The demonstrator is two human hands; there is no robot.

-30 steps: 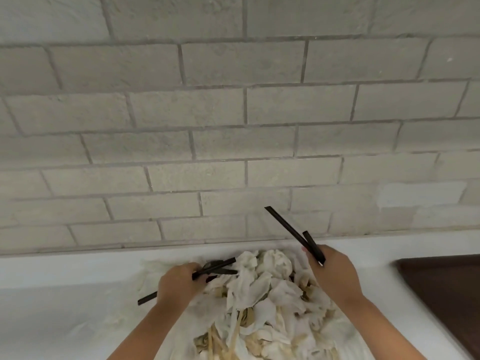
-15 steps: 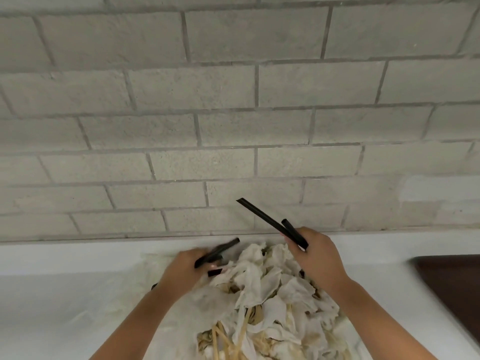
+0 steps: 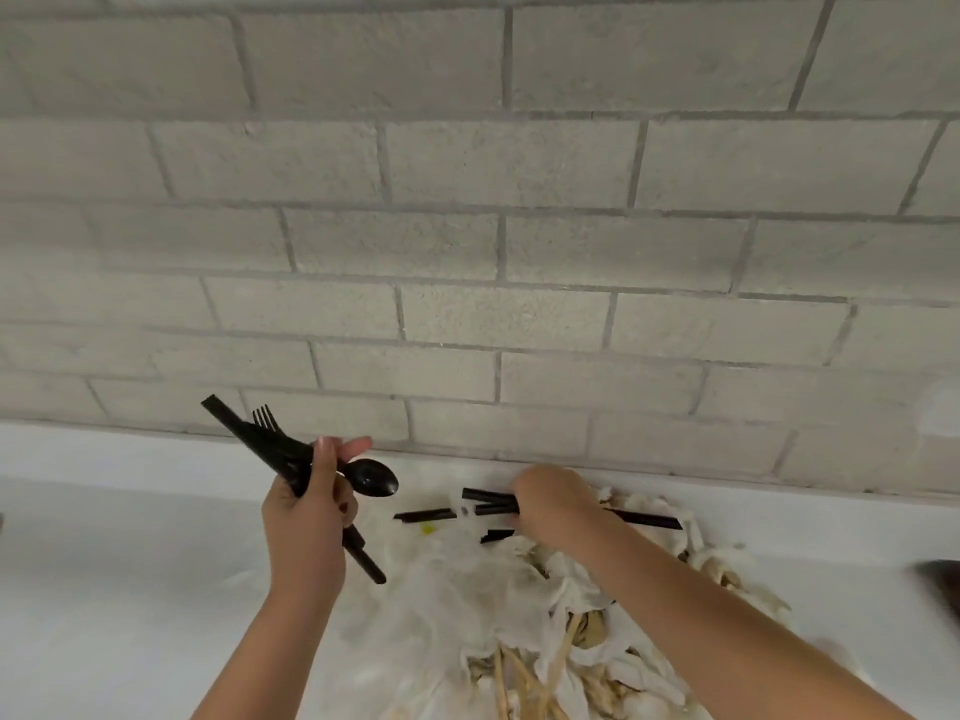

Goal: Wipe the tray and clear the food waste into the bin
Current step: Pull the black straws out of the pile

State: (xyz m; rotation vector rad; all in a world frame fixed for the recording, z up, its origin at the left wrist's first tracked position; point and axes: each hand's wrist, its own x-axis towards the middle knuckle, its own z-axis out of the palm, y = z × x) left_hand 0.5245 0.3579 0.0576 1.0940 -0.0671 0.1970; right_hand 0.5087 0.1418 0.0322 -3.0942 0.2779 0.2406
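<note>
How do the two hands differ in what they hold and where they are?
The left hand grips a mixed black bundle with a fork and spoon; the right hand grips only plain black sticks. The left hand's bundle tilts steeply up; the right hand's sticks lie near level. The left hand is beside the napkin pile, the right over it. Both curl round black utensils.

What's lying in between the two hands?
In the head view, between the left hand and the right hand lies a short black stick on crumpled white waste, with a tiny yellow speck beside it.
</note>
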